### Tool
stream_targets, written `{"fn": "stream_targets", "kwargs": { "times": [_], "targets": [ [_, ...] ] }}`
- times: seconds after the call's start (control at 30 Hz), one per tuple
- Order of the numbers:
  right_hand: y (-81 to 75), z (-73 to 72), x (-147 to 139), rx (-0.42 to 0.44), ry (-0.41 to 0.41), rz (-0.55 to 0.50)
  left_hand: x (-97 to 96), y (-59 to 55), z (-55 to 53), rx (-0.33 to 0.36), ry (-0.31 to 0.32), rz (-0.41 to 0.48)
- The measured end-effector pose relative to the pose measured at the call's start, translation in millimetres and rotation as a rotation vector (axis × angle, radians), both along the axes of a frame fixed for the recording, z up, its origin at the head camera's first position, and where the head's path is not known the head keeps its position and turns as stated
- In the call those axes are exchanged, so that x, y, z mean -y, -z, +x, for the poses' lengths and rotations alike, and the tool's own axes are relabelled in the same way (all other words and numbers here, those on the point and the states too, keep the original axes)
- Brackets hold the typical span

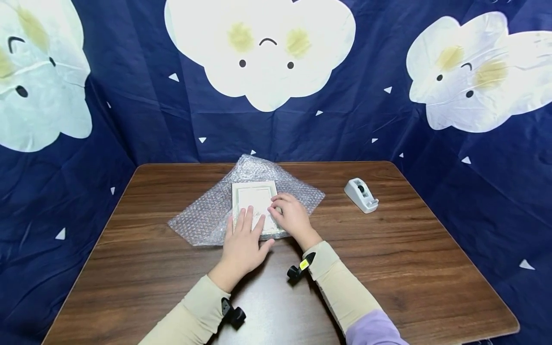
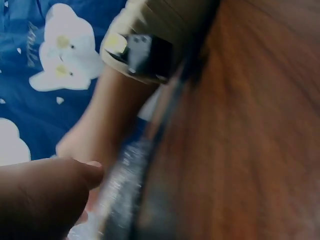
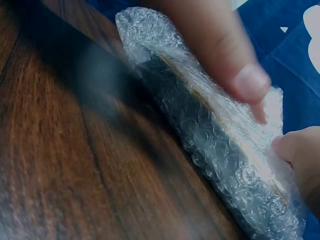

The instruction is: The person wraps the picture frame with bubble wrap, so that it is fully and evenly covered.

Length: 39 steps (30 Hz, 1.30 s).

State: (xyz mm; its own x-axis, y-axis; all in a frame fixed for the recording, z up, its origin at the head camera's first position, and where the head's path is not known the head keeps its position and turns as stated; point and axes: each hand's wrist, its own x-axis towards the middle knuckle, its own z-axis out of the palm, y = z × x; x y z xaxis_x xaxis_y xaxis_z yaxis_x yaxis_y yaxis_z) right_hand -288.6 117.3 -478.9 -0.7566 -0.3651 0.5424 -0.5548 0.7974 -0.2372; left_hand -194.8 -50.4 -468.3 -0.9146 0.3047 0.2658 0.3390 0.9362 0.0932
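Observation:
A white picture frame (image 1: pixel 254 191) lies on a sheet of bubble wrap (image 1: pixel 202 211), with its near part covered by a folded-over flap. My left hand (image 1: pixel 243 247) rests flat on that covered part, fingers straight and spread, thumb out to the right. With bent fingers, my right hand (image 1: pixel 291 215) pinches at the wrap over the frame's right side. Seen from the right wrist, the wrapped near edge (image 3: pixel 200 135) shows bubbles over a thin golden line. The left thumb (image 3: pixel 250 82) is above it there. The left wrist view is blurred, with my left thumb (image 2: pixel 90 172) beside the wrap (image 2: pixel 122 195).
A white tape dispenser (image 1: pixel 362 195) stands at the right on the brown wooden table (image 1: pixel 409 268). Bubble wrap spreads out behind the frame and to both sides. Dark blue cloth (image 1: pixel 142 96) with white clouds hangs around the table's back and sides.

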Motion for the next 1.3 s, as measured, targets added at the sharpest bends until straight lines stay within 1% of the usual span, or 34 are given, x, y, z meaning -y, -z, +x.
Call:
{"fn": "stream_targets", "kwargs": {
  "times": [0.07, 0.2, 0.3, 0.4, 0.5, 0.57, 0.63, 0.7, 0.8, 0.87, 0.93, 1.03, 1.13, 1.2, 1.3],
  "targets": [
    [-0.1, 0.0, 1.7, 0.014, 0.001, 0.016, 2.0, 7.7, -0.6, 0.03, -0.022, 0.018],
    [-0.8, 0.9, 3.3, 0.074, 0.005, 0.063, 6.7, 18.4, -3.0, 0.067, -0.024, 0.062],
    [-2.7, -1.0, 3.5, 0.138, 0.001, 0.115, 8.3, 22.3, -4.3, 0.075, -0.021, 0.074],
    [-8.0, -8.0, 3.4, 0.181, -0.028, 0.158, 8.8, 22.6, -5.3, 0.072, -0.017, 0.071],
    [-18.9, -20.8, 3.3, 0.226, -0.065, 0.177, 8.7, 22.2, -6.1, 0.075, -0.018, 0.051],
    [-27.2, -35.1, 2.0, 0.266, -0.077, 0.166, 8.3, 22.3, -7.0, 0.079, -0.024, 0.036],
    [-34.6, -52.5, -0.8, 0.311, -0.064, 0.132, 7.2, 23.2, -8.4, 0.08, -0.025, 0.035],
    [-39.0, -71.2, -4.8, 0.365, -0.031, 0.086, 5.6, 23.7, -9.6, 0.082, -0.022, 0.031],
    [-39.8, -96.2, -9.6, 0.424, 0.03, 0.004, 4.3, 23.6, -10.0, 0.091, -0.012, 0.023],
    [-36.8, -109.4, -11.1, 0.458, 0.065, -0.031, 4.3, 22.4, -9.4, 0.096, -0.015, 0.012],
    [-33.0, -119.5, -11.0, 0.483, 0.094, -0.061, 4.7, 20.6, -8.5, 0.094, -0.023, 0.002],
    [-26.8, -129.0, -9.8, 0.525, 0.141, -0.099, 5.1, 17.8, -7.1, 0.088, -0.019, 0.005],
    [-22.9, -133.1, -7.8, 0.563, 0.18, -0.133, 5.3, 16.6, -6.2, 0.086, -0.001, 0.01],
    [-21.1, -134.6, -6.5, 0.581, 0.192, -0.143, 5.4, 17.1, -5.8, 0.087, 0.005, 0.011],
    [-20.6, -135.2, -4.1, 0.611, 0.19, -0.157, 6.2, 18.6, -5.8, 0.085, 0.005, 0.008]
  ]
}}
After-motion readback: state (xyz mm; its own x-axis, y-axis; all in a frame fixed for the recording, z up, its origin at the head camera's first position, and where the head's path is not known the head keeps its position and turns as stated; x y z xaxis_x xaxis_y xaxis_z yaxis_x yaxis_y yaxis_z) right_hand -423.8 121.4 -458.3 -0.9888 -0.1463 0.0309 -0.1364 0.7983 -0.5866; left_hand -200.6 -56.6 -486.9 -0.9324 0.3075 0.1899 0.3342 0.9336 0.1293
